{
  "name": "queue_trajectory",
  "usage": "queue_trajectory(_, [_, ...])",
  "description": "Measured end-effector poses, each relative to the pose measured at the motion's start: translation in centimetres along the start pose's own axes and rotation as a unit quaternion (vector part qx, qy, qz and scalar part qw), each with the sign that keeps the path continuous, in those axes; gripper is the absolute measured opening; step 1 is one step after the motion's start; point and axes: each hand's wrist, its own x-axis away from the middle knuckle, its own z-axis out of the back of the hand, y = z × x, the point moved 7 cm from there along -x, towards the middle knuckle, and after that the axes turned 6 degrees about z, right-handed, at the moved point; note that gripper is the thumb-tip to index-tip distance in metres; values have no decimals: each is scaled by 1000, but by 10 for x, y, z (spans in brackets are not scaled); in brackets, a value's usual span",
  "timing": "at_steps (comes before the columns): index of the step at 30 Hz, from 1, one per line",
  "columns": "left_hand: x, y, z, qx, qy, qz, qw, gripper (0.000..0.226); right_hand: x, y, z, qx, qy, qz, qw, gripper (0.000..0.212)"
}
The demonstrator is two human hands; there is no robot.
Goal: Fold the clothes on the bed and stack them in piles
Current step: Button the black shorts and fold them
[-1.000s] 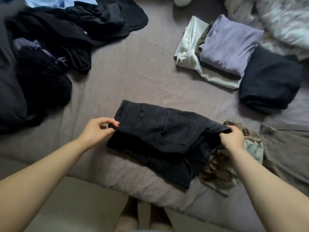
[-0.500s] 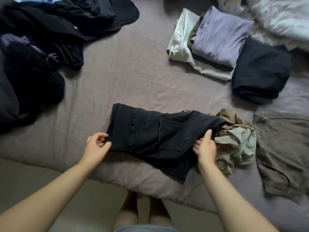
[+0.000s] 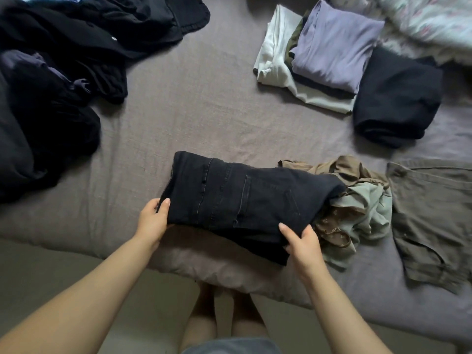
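A folded pair of black denim jeans point(image 3: 245, 200) was seen lying near the front edge of the bed covered by a mauve-grey sheet point(image 3: 199, 103), and every other place is given from it. Its left end was gripped by the left hand point(image 3: 153, 221), the thumb laid on top and the fingers tucked beneath the fold. Its near right corner was pinched by the right hand point(image 3: 302, 242), thumb above and fingers curled under.

The denim was judged thick and fairly stiff, heavier than the thin tops nearby; a fold was expected to keep its shape but to spring open if only one layer were caught. Hold was best taken at the two ends, through all layers together, so that the bundle could be carried flat to a pile.

Touching the right end of the jeans, and partly under it, a crumpled heap of tan and pale green fabric point(image 3: 357, 208) was found. Further right a flat olive-brown garment point(image 3: 431, 221) was spread. Beyond the jeans to the right were a stack topped by a folded lilac shirt point(image 3: 334, 44) and, beside it, a folded navy garment point(image 3: 396, 98). Far to the left a loose mound of black clothes point(image 3: 58, 80) was left unfolded.

How many layers the jeans held could not be told. The fingers beneath them were hidden, and the black mound and olive garment were cut off by the frame.
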Motion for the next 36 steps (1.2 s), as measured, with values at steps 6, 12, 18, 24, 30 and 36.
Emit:
queue_trajectory(6, [0, -14, 2, -18, -6, -3, 1000, 15, 15, 10, -7, -64, -32, -6, 997, 59])
queue_trajectory(12, [-5, -13, 4, -28, 30, -11, 999, 21, 14, 16, 29, -81, 127, -53, 987, 35])
queue_trajectory(18, [-14, -17, 12, -73, 48, 19, 996, 24, 44, 61, 82, 139, 255, -137, 947, 40])
queue_trajectory(24, [32, 56, -24, -367, 119, -372, 844, 50, 28, -48, -1, 442, 136, 348, 815, 42])
queue_trajectory(30, [30, 59, -142, -568, 10, -461, 682, 62, -49, -36, -123, 600, -46, 389, 697, 60])
queue_trajectory(36, [-20, 28, -139, -586, 49, -450, 672, 68, -119, -1, -33, 668, -28, 326, 669, 72])
